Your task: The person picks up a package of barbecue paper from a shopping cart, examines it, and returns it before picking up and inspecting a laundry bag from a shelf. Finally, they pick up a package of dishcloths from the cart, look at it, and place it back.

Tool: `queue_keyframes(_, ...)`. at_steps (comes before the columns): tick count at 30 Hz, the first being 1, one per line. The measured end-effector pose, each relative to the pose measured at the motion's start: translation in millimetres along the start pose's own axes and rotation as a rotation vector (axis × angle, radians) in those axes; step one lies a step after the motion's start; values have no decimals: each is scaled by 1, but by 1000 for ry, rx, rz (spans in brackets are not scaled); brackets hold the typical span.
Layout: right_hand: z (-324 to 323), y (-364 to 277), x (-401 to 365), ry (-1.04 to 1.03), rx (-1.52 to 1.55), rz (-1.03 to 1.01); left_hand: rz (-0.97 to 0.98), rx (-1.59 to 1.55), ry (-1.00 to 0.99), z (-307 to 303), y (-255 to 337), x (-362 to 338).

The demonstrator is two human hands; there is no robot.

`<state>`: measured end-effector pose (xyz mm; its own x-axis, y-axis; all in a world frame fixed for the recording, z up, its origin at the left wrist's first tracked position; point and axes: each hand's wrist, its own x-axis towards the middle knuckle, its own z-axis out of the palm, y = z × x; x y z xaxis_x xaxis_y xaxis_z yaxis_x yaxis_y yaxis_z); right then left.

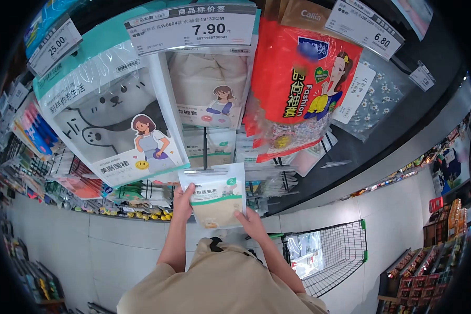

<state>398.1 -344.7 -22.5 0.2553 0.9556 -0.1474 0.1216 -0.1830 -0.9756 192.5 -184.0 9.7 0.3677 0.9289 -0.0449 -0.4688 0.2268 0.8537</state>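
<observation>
A white packet of steamer cloth (218, 198), with a green band and a beige lower half, is upright in front of my body. My left hand (182, 201) grips its left edge, thumb on the front face. Lower down, my right hand (252, 224) pinches the packet's right edge between thumb and fingers. The packet's top overlaps a clear label holder at the end of a metal hook (205, 149). Another green-and-white packet (212, 144) hangs behind it.
Above hang an apron packet (118, 118), a sleeve-cover packet (209, 86) and a red sleeve packet (304, 89), under price labels (193, 29). A wire shopping cart (340, 251) stands at my right on the tiled floor (125, 251). Stocked shelves (424, 272) stand farther right.
</observation>
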Motion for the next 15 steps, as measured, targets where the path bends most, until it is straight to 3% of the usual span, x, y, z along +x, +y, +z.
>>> queue_keyframes(15,8,-4,6,17,91,-35,-14,-120,-24,6,11,13)
